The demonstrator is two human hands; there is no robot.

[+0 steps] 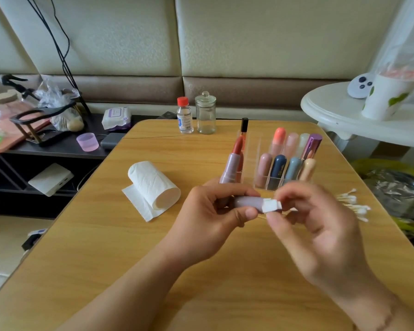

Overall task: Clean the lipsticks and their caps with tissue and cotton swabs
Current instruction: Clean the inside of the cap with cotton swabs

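both hands raised, left hand and right hand pinching.

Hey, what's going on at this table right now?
A person is cleaning lipsticks. The left hand holds an open lipstick and its lilac cap; the right hand pinches a folded tissue piece at the cap's open end. More lipsticks stand in a clear organizer, beside cotton swabs.

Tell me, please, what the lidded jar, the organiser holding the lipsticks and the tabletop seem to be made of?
Lidded jar: apparently clear glass, glossy, knob lid. Organiser: probably clear acrylic, with see-through walls and sharp edges. Tabletop: wood-look surface with printed-looking grain, possibly laminate, semi-matte.
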